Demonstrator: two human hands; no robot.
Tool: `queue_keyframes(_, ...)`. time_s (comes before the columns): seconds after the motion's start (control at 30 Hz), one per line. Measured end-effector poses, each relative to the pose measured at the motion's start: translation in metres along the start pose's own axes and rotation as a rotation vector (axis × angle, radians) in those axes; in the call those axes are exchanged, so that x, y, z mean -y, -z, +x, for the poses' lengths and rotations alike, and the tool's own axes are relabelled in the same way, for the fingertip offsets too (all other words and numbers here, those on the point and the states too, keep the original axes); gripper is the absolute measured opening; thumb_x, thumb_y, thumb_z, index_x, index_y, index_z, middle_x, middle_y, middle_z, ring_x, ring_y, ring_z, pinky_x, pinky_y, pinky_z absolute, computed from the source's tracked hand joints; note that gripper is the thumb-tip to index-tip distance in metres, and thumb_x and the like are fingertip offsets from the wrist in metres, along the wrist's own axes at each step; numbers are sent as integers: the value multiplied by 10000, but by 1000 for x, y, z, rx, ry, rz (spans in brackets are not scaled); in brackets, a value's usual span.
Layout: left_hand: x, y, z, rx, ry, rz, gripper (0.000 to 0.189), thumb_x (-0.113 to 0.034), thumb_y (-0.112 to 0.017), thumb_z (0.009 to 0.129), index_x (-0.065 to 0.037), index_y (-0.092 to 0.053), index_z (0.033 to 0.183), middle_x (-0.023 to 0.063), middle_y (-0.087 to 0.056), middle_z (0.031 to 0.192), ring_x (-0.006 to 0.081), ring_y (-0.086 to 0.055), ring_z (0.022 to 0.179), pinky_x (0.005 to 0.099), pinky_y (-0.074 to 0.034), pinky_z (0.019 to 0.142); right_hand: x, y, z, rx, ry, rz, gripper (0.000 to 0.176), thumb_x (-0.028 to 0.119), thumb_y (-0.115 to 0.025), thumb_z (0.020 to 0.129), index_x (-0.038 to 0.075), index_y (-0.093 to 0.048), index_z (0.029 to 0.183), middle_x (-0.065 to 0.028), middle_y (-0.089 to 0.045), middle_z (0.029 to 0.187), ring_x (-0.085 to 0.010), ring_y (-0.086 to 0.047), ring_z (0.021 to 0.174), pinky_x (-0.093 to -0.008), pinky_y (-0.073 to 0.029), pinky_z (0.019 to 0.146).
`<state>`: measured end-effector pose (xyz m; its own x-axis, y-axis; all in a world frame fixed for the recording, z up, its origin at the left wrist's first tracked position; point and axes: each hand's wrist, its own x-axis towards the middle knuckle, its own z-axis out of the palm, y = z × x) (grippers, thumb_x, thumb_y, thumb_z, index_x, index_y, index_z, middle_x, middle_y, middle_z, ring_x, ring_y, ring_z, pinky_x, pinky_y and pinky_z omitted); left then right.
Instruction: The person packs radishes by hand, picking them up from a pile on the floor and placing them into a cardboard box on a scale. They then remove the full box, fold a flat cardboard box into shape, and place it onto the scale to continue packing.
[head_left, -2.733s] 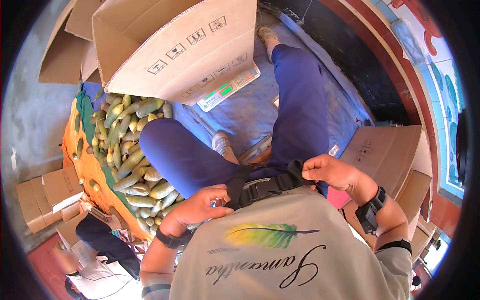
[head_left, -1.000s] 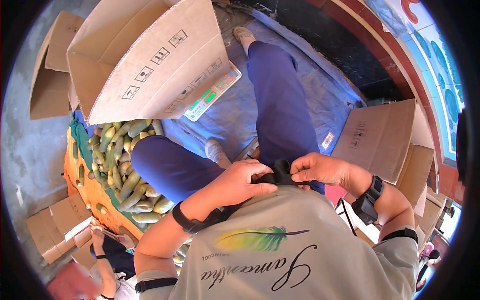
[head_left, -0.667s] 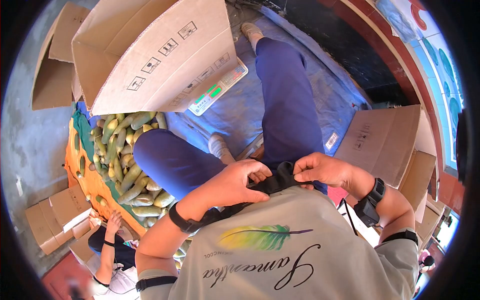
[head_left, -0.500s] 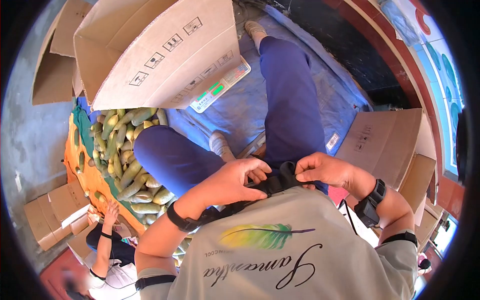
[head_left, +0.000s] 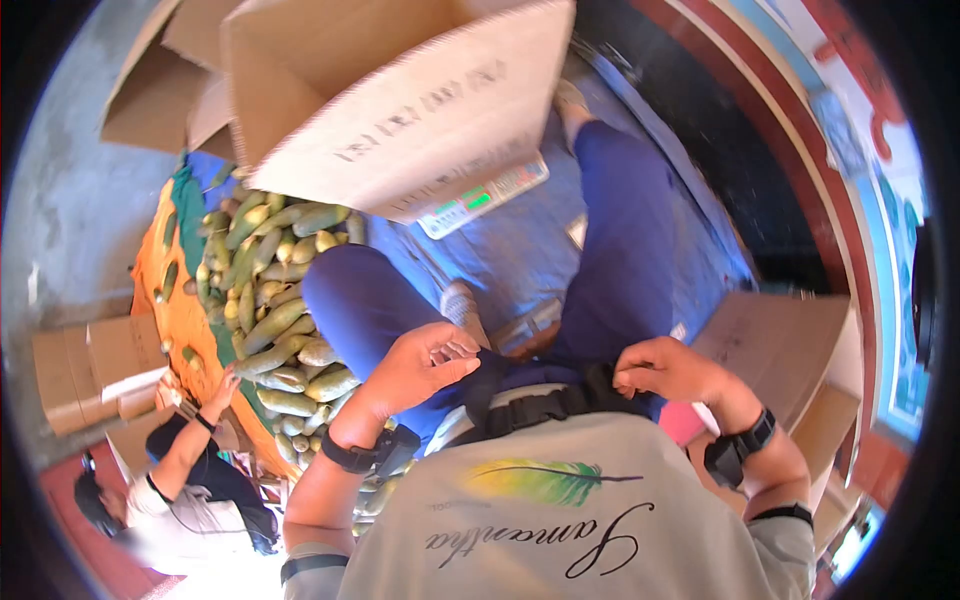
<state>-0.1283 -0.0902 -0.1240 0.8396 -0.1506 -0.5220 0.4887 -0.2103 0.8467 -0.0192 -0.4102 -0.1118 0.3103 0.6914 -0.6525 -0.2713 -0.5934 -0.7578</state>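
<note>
My left hand (head_left: 425,370) is closed at my waist, fingers curled, beside an upright loop of black strap that its fingertips appear to grip. On the other side, my right hand (head_left: 668,372) has thumb and fingers drawn together on the end of the same black waist strap (head_left: 550,405). That strap, with its buckle area, crosses the hem of my printed T-shirt (head_left: 560,520). Both wrists wear black bands with small devices. Below the hands are my legs in blue trousers (head_left: 625,240), knees spread.
Ahead, a large open cardboard box (head_left: 400,120) stands on a digital scale (head_left: 485,198) with lit green displays. Cucumber-like vegetables (head_left: 275,325) are heaped left of my knee. Another person (head_left: 180,490) sits lower left near flattened cardboard (head_left: 90,375). More cardboard (head_left: 780,345) lies right.
The view has shifted, so the box and pile sit further right. My hands have moved apart, the left away from the strap's middle. The other person's arm has moved.
</note>
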Motion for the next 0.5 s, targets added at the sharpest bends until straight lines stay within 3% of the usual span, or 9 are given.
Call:
queue_keyframes(0.1,13,13,-14,-183,24,-118,197,-173,-642,824,-31,-611,957,23,-607,836,96,-544,758,251,-457,696,11,15,6,-253,97,179,169,142,-564,856,-13,-594,795,-51,-599,710,-115,-567,674,-250,-451,612)
queue_keyframes(0.17,20,22,-22,-289,19,-126,203,-177,-627,836,-28,-610,973,20,-609,852,99,-551,768,255,-461,714,32,26,6,-440,105,194,142,124,-557,856,4,-585,786,-48,-590,707,-108,-554,648,-226,-436,601)
queue_keyframes(0.23,29,30,-31,-407,-25,-156,182,-114,-598,851,-7,-585,998,21,-596,853,91,-558,793,237,-462,731,37,41,8,-596,244,169,137,120,-539,858,30,-577,762,-24,-572,689,-89,-520,608,-216,-411,575)
queue_keyframes(0.37,25,41,-50,-632,-54,-279,207,-156,-604,846,2,-601,979,34,-618,837,98,-560,766,248,-460,715,24,88,5,-915,430,95,187,179,-523,885,51,-551,751,5,-521,655,-72,-496,619,-213,-397,583)
queue_keyframes(0.47,37,53,-61,-920,6,-31,181,-142,-564,859,9,-611,948,48,-607,775,115,-558,714,262,-459,670,2,117,-3,-1163,323,215,224,220,-519,892,63,-544,735,13,-510,649,-67,-483,622,-214,-392,586)
queue_keyframes(0.5,50,59,-62,-982,22,25,198,-164,-543,868,15,-612,918,48,-600,759,120,-544,690,262,-446,643,-17,126,-9,-1198,260,89,247,249,-515,896,67,-556,735,19,-508,649,-65,-472,614,-220,-391,580)
